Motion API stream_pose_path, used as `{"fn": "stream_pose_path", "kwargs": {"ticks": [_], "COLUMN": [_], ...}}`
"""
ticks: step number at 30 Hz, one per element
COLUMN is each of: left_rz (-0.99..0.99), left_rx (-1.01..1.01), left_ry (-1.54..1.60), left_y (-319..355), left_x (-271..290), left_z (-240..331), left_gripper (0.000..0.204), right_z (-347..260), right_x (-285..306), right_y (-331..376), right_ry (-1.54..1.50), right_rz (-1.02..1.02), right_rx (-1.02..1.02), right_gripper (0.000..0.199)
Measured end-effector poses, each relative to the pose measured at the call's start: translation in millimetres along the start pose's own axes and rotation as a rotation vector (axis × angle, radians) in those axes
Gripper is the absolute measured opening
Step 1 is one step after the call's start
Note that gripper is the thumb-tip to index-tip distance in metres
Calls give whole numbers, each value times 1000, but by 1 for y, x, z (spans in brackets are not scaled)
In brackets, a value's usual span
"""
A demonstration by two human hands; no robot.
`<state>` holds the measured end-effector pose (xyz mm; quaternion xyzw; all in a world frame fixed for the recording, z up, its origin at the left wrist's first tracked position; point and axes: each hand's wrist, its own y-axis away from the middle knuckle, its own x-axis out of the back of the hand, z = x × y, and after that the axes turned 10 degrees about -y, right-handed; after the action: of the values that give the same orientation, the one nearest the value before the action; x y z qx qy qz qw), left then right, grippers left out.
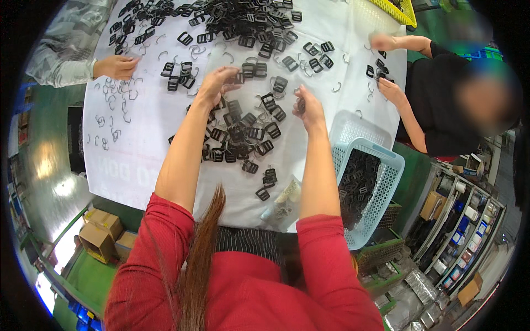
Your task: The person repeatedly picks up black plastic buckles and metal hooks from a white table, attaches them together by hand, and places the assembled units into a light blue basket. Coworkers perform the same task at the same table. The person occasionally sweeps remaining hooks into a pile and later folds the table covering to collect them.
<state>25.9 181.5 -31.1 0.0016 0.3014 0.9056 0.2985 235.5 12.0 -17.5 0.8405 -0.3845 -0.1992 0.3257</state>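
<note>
Black slide buckles (255, 133) lie in a loose pile on the white-covered table (138, 160) between my forearms. My left hand (216, 87) is above the pile's far left side, its fingers and thumb curled toward each other around what looks like a black buckle at the fingertips. Just beyond them is a small cluster of buckles (255, 69). On the pile's right side, my right hand (311, 110) is closed, with a dark buckle (301, 105) showing between thumb and fingers. Thin curved metal rings (226, 54) are scattered around.
A larger heap of buckles (245, 22) covers the far table. At right, a light blue basket (391, 190) holds black pieces, beside a clear plastic bag (287, 201). Co-workers' hands reach in: one hand (117, 67) at left near loose rings, another person's hands (391, 91) at right among buckles.
</note>
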Motion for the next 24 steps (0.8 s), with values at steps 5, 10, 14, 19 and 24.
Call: {"fn": "stream_pose_path", "kwargs": {"ticks": [5, 10, 14, 19, 24], "left_rz": [541, 531, 411, 86, -253], "left_rx": [-168, -151, -187, -179, -69], "left_ry": [-1052, -1169, -1017, -169, 323], "left_y": [-20, -16, -21, -2, 19], "left_x": [-45, -53, -47, -18, 26], "left_z": [21, 9, -6, -7, 16], "left_gripper": [47, 45, 46, 31, 22], "right_z": [-17, -10, -10, 7, -27], "right_x": [-63, -53, -75, -60, -20], "right_y": [-16, -19, 5, -17, 38], "right_ry": [954, 819, 968, 595, -235], "right_rz": [279, 224, 297, 33, -343], "right_rx": [183, 184, 233, 306, 34], "right_gripper": [43, 40, 41, 39, 29]}}
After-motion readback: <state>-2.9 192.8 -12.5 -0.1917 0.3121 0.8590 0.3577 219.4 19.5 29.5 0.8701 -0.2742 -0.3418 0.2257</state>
